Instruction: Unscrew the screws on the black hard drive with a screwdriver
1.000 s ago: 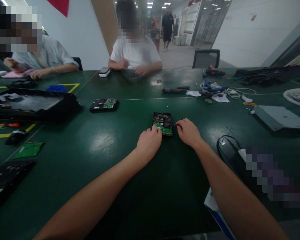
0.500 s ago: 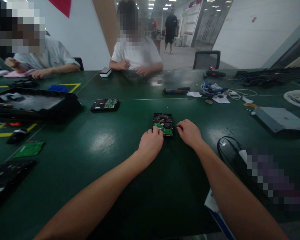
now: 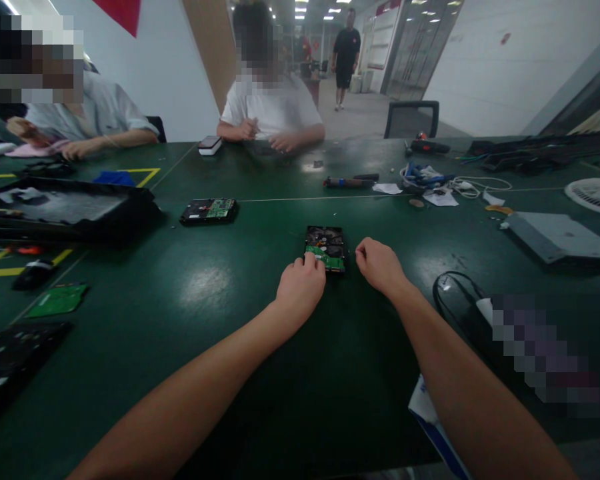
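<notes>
A hard drive [image 3: 325, 237] with a green circuit board across its near part lies flat on the dark green table [image 3: 260, 320] in front of me. My left hand [image 3: 301, 283] grips its near left corner, with the fingertips on the board side. Just right of the drive, apart from it, my right hand [image 3: 379, 263] is closed, thumb and fingers pinched together. Whatever those fingers may hold is hidden or too small to make out.
Another hard drive [image 3: 209, 211] lies farther back, left of centre. A black tray [image 3: 70, 207], a loose green circuit board [image 3: 57, 300] and a black drive [image 3: 17, 360] are on the left. At right lie a grey metal box [image 3: 563, 237] and cables [image 3: 460, 187]. Two people sit opposite.
My right hand has drawn slightly to the right, away from the drive's edge, and its fingers are curled more. My left hand and the drive have stayed in place. A distant person walks nearer.
</notes>
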